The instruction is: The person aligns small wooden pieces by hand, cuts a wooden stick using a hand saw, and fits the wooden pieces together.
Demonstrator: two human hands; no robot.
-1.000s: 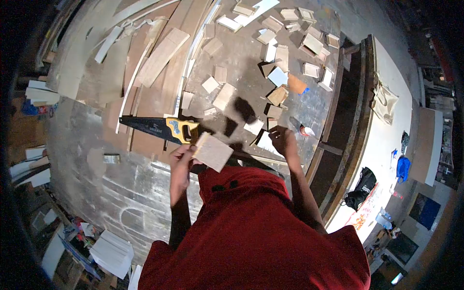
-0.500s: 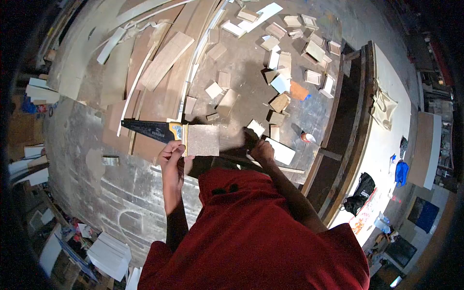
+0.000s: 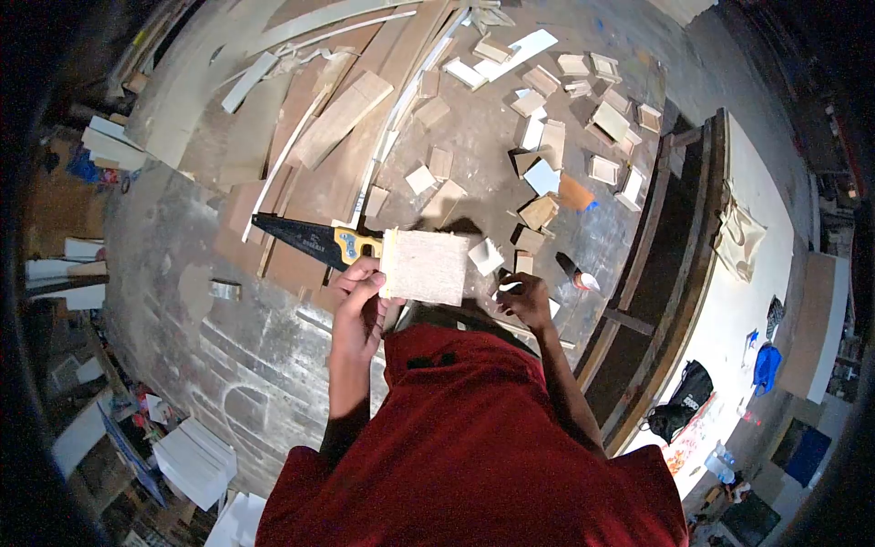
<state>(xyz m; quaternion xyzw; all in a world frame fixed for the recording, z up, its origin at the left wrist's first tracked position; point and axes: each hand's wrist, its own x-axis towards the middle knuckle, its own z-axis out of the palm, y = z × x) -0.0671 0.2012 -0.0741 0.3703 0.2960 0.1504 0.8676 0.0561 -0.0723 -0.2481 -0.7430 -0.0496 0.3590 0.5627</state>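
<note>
My left hand (image 3: pixel 361 305) grips a square wooden piece (image 3: pixel 427 267) by its left side, thumb on top. A pale yellow strip runs along that gripped edge. Just beyond these fingers lies a handsaw (image 3: pixel 310 240) with a black blade and a yellow-and-black handle. My right hand (image 3: pixel 529 304) is low over the table, apart from the square piece, with curled fingers. White shows between its thumb and fingers, but whether that is something held or the white board beneath, I cannot make out. A small pale block (image 3: pixel 486 256) sits just ahead of it.
Several small wooden box-like pieces (image 3: pixel 609 121) are scattered over the worktable. Long boards (image 3: pixel 344 118) and thin strips lie at the left. A small bottle (image 3: pixel 585 281) is to the right, before a dark gap and a white-topped table (image 3: pixel 720 319) bearing a black bag (image 3: pixel 684 398).
My right hand has drawn back from the small pale block, and its fingers have curled. My left hand still holds the square wooden piece, now a little farther right. The whole view has shifted slightly.
</note>
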